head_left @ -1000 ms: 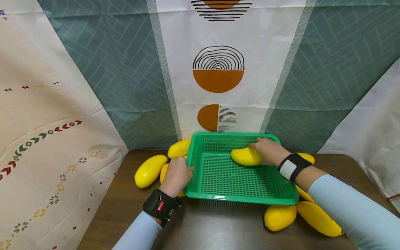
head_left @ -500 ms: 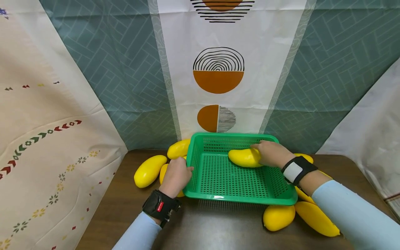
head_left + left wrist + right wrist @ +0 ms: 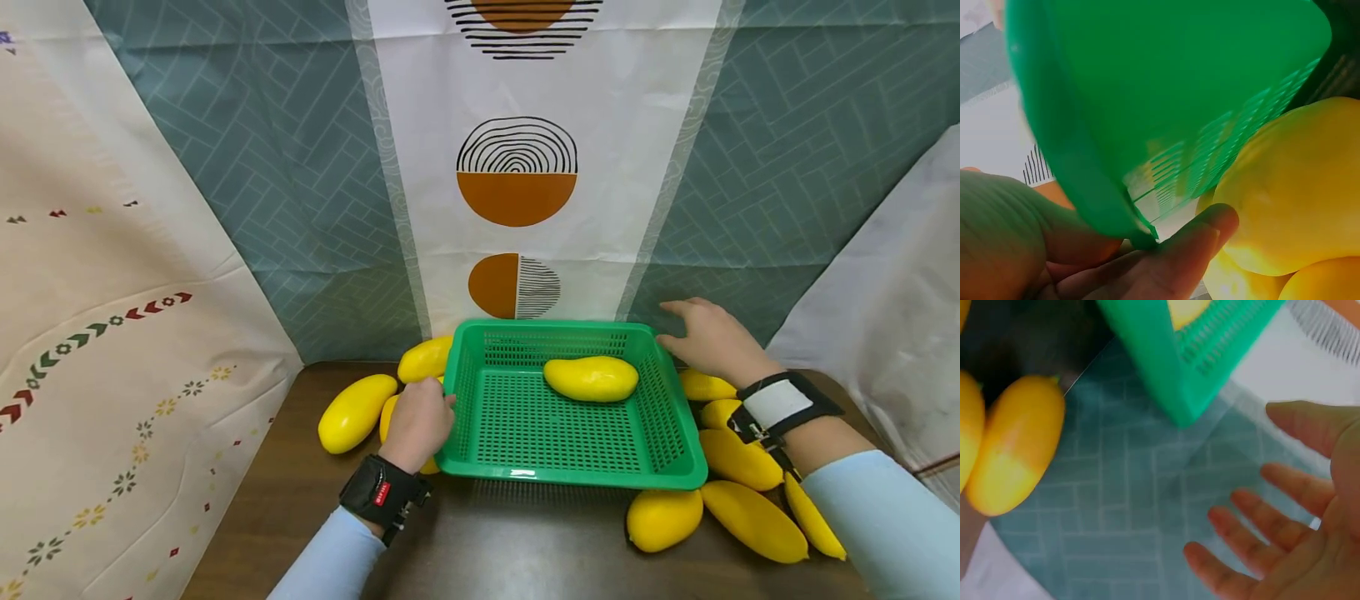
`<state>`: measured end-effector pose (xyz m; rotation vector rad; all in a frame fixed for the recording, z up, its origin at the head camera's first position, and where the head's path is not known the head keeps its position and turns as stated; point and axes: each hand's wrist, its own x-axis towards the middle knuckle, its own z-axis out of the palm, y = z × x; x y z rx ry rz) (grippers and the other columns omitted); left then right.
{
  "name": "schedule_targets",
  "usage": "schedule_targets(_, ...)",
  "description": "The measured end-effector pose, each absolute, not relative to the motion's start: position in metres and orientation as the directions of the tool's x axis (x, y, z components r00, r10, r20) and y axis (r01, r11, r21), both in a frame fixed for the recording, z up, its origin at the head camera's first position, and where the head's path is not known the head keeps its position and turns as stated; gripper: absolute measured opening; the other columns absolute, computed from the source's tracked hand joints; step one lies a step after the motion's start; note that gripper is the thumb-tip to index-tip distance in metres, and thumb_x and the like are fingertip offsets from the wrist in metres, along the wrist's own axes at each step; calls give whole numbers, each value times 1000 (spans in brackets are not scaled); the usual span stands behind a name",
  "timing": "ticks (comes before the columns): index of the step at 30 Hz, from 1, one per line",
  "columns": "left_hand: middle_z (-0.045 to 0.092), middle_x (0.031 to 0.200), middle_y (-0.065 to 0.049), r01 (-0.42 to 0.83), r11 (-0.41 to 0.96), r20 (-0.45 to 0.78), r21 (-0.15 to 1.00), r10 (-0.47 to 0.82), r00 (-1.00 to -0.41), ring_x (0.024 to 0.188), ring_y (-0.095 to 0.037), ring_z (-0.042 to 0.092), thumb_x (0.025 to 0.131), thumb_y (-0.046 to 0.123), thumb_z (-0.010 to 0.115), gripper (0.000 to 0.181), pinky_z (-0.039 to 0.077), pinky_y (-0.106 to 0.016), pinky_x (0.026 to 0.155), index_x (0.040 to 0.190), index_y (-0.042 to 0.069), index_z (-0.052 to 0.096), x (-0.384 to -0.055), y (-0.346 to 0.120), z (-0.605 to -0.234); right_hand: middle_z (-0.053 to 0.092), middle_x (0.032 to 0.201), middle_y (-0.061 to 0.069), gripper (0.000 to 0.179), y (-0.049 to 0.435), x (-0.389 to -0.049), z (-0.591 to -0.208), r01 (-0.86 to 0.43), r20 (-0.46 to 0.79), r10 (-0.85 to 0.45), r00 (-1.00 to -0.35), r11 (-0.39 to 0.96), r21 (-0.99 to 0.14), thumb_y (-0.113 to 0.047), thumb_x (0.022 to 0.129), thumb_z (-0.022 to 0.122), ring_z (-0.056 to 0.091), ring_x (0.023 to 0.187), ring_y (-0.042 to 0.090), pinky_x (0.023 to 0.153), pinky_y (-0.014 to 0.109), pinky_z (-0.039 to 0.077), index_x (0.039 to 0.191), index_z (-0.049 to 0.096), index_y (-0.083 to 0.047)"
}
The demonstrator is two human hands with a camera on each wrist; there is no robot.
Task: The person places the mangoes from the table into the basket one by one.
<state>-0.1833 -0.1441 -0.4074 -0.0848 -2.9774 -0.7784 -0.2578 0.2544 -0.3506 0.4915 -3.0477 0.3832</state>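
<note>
A green plastic basket (image 3: 570, 481) with perforated sides stands on the table, and one yellow mango (image 3: 591, 379) lies inside it toward the back. My left hand (image 3: 420, 423) pinches the basket's left rim; in the left wrist view its thumb and fingers (image 3: 1197, 250) close on that edge, beside yellow mangoes (image 3: 1297, 187). Above the basket's back right corner, my right hand (image 3: 712, 337) is spread and holds nothing. Its fingers (image 3: 1260, 540) show apart from one another in the right wrist view, clear of the basket's corner (image 3: 1185, 406).
Several mangoes (image 3: 741, 458) lie to the right of the basket, one (image 3: 663, 521) by its front right corner. More mangoes (image 3: 357, 414) are on the left, partly behind the left hand. A patterned cloth (image 3: 517, 283) hangs behind the brown table (image 3: 525, 550).
My right hand has let go of the mango, leaving it in the basket, and has moved right and up past the rim. The left hand keeps its place on the basket.
</note>
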Motion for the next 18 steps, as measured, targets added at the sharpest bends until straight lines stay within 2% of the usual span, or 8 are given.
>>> schedule_targets(6, 34, 51, 3, 56, 874, 72, 482, 24, -997, 41, -14, 44, 90, 20, 61, 32, 38, -25, 40, 60, 14, 55, -185, -145, -407, 37, 133, 30, 71, 291, -255, -357, -257, -4, -268, -963, 928, -271, -36, 85, 64, 34, 118, 49, 89, 61, 34, 138, 38, 3)
schedule_targets(10, 33, 51, 2, 33, 872, 52, 488, 9, -999, 41, -15, 45, 90, 21, 61, 31, 39, -26, 41, 61, 14, 57, -186, -146, -407, 33, 134, 33, 81, 309, -251, -368, -228, -98, -268, -958, 926, -300, -40, 80, 70, 31, 118, 51, 89, 63, 34, 139, 36, 3)
schedule_targets(15, 34, 51, 1, 19, 864, 33, 504, 2, -999, 41, -16, 46, 91, 22, 61, 32, 40, -26, 41, 60, 13, 57, -187, -146, -407, 24, 137, 36, 93, 325, -248, -386, -143, -218, -253, -943, 896, -420, -40, 73, 76, 26, 119, 54, 88, 63, 34, 142, 31, 2)
schedule_targets(18, 34, 50, 2, 20, 863, 32, 504, 5, -999, 41, -15, 46, 91, 22, 61, 33, 40, -26, 41, 59, 14, 57, -187, -146, -407, 24, 137, 37, 96, 329, -249, -397, -124, -247, -254, -935, 887, -445, -37, 69, 79, 27, 118, 55, 87, 63, 35, 141, 30, 4)
